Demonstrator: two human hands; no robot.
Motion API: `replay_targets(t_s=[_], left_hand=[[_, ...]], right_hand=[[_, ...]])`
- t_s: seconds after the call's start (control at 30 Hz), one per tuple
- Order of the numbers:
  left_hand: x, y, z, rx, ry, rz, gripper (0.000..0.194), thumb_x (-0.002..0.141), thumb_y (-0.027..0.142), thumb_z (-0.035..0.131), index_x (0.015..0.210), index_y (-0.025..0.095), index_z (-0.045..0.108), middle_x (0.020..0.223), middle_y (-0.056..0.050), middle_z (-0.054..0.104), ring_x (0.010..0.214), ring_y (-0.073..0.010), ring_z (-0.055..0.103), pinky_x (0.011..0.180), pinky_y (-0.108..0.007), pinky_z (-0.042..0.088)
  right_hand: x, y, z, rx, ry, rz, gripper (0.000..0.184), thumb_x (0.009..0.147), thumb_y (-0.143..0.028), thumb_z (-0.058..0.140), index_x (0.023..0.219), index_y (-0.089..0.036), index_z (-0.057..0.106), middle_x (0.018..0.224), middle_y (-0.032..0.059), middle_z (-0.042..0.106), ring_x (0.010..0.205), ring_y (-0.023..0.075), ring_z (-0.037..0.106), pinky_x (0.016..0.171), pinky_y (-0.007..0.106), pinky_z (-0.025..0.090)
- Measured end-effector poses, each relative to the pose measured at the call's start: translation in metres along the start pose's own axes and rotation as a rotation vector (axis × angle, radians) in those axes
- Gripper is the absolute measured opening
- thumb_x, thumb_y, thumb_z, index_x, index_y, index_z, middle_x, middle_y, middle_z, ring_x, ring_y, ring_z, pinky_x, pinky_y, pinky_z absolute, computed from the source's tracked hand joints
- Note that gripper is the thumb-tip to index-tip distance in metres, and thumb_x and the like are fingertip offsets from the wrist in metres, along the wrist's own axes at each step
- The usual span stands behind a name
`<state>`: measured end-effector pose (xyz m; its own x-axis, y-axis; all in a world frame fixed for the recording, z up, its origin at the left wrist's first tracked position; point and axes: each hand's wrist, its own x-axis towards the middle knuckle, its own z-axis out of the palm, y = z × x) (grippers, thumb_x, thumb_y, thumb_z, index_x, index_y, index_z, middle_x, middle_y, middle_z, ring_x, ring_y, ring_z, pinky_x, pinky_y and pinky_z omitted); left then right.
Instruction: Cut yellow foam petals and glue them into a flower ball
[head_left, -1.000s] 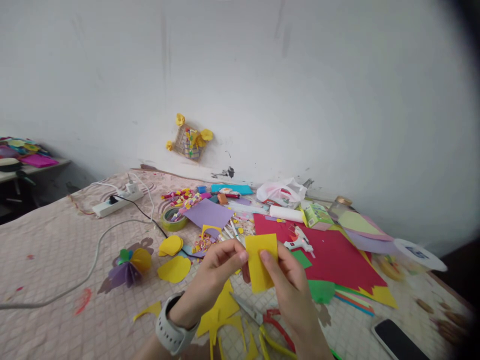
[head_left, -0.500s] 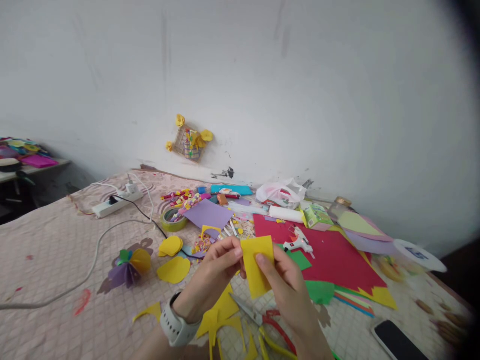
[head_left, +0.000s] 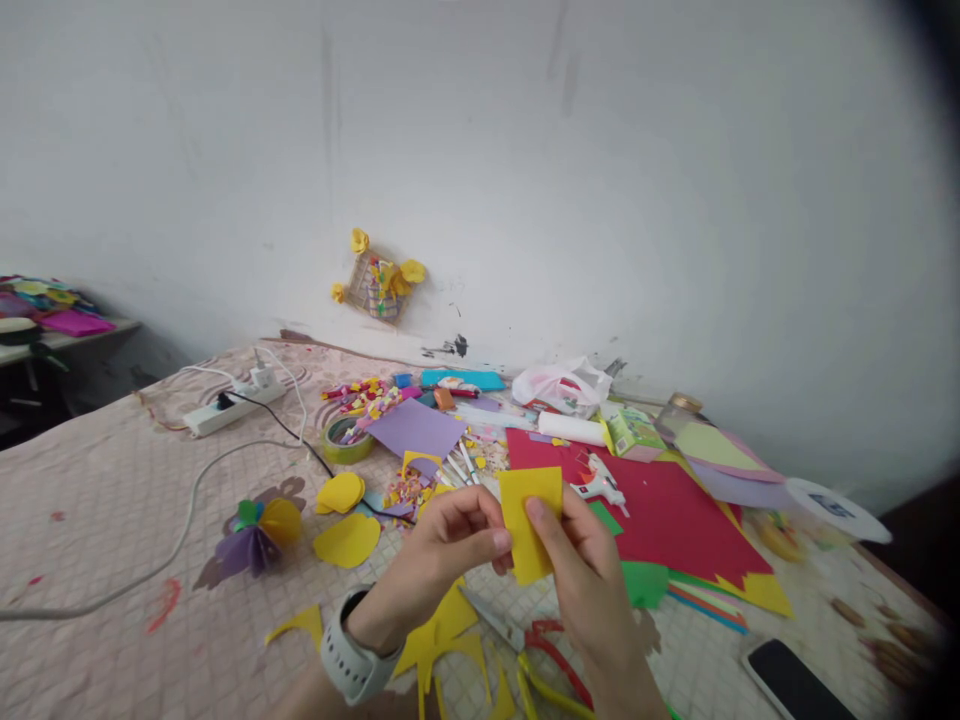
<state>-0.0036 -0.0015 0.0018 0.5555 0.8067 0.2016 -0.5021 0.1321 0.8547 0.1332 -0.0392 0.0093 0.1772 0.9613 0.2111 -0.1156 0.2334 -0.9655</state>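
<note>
One camera sits on the person's head. It looks forward and down, across the table [head_left: 120, 500] to the wall [head_left: 600, 180] at twelve o'clock. The left hand [head_left: 454, 535], at six o'clock, and right hand [head_left: 585, 565], at five, are close.

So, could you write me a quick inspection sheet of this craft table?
Surface: patterned tablecloth, red marks at left.
Job's things: yellow rectangle, held up over the tablecloth; material unclear.
Fingers: right fingers pinch the yellow rectangle; left fingers at its left edge, grip unclear.
Clutter: scissors beside yellow scraps; glue gun on red sheet; phone at right.
Cables: grey cable winding across the left; black cable plugged into power strip.
Surroundings: stained wall bearing a flower-trimmed hanging.
</note>
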Motion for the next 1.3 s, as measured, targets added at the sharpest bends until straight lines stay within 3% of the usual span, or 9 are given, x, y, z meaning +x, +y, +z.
replay_targets(t_s=[0.27, 0.5, 0.67, 0.97, 1.1, 1.3], left_hand=[[-0.001, 0.004, 0.005, 0.104, -0.058, -0.099, 0.026, 0.068, 0.031, 0.078, 0.068, 0.013, 0.06, 0.061, 0.0, 0.06, 0.056, -0.0093, 0.054, 0.057, -0.021, 0.041], [-0.005, 0.008, 0.006, 0.417, 0.129, 0.092, 0.023, 0.082, 0.033, 0.061, 0.068, 0.016, 0.053, 0.061, 0.0, 0.056, 0.059, -0.0119, 0.052, 0.059, -0.023, 0.04], [-0.006, 0.005, 0.006, 0.654, 0.178, 0.197, 0.023, 0.087, 0.029, 0.053, 0.067, 0.018, 0.05, 0.063, 0.001, 0.054, 0.062, -0.012, 0.05, 0.06, -0.023, 0.039], [-0.006, 0.004, 0.014, 0.732, 0.132, 0.151, 0.022, 0.083, 0.024, 0.053, 0.063, 0.017, 0.05, 0.062, 0.0, 0.053, 0.061, -0.0124, 0.047, 0.058, -0.024, 0.036], [-0.005, -0.001, 0.015, 0.619, 0.134, 0.129, 0.02, 0.084, 0.024, 0.051, 0.064, 0.018, 0.05, 0.06, 0.001, 0.052, 0.059, -0.0122, 0.047, 0.058, -0.024, 0.037], [-0.005, -0.004, 0.014, 0.527, 0.149, 0.124, 0.026, 0.087, 0.037, 0.05, 0.069, 0.018, 0.05, 0.063, 0.0, 0.053, 0.062, -0.0137, 0.05, 0.06, -0.025, 0.039]], right_hand=[[0.002, 0.0, -0.002, -0.091, 0.029, -0.049, 0.022, 0.085, -0.04, 0.061, 0.076, -0.021, 0.056, 0.063, -0.005, 0.053, 0.055, 0.0103, 0.047, 0.048, 0.019, 0.039], [-0.001, 0.0, 0.004, -0.222, 0.027, -0.046, 0.026, 0.088, -0.046, 0.054, 0.085, -0.02, 0.054, 0.066, -0.0031, 0.053, 0.056, 0.0127, 0.048, 0.05, 0.022, 0.041], [0.0, 0.002, 0.004, -0.228, 0.018, -0.084, 0.023, 0.088, -0.043, 0.054, 0.085, -0.021, 0.055, 0.067, -0.0018, 0.056, 0.061, 0.0145, 0.05, 0.053, 0.023, 0.044], [0.004, 0.005, -0.006, -0.275, 0.125, -0.138, 0.021, 0.089, -0.042, 0.054, 0.085, -0.021, 0.054, 0.063, -0.0035, 0.054, 0.058, 0.0132, 0.049, 0.053, 0.022, 0.043], [0.007, 0.002, -0.009, -0.271, 0.181, -0.15, 0.023, 0.087, -0.043, 0.055, 0.088, -0.02, 0.055, 0.065, -0.0029, 0.055, 0.055, 0.0128, 0.049, 0.048, 0.022, 0.041], [0.006, 0.003, -0.004, -0.267, 0.093, -0.138, 0.023, 0.086, -0.042, 0.056, 0.079, -0.021, 0.055, 0.066, -0.0022, 0.057, 0.06, 0.0141, 0.053, 0.053, 0.022, 0.045]])
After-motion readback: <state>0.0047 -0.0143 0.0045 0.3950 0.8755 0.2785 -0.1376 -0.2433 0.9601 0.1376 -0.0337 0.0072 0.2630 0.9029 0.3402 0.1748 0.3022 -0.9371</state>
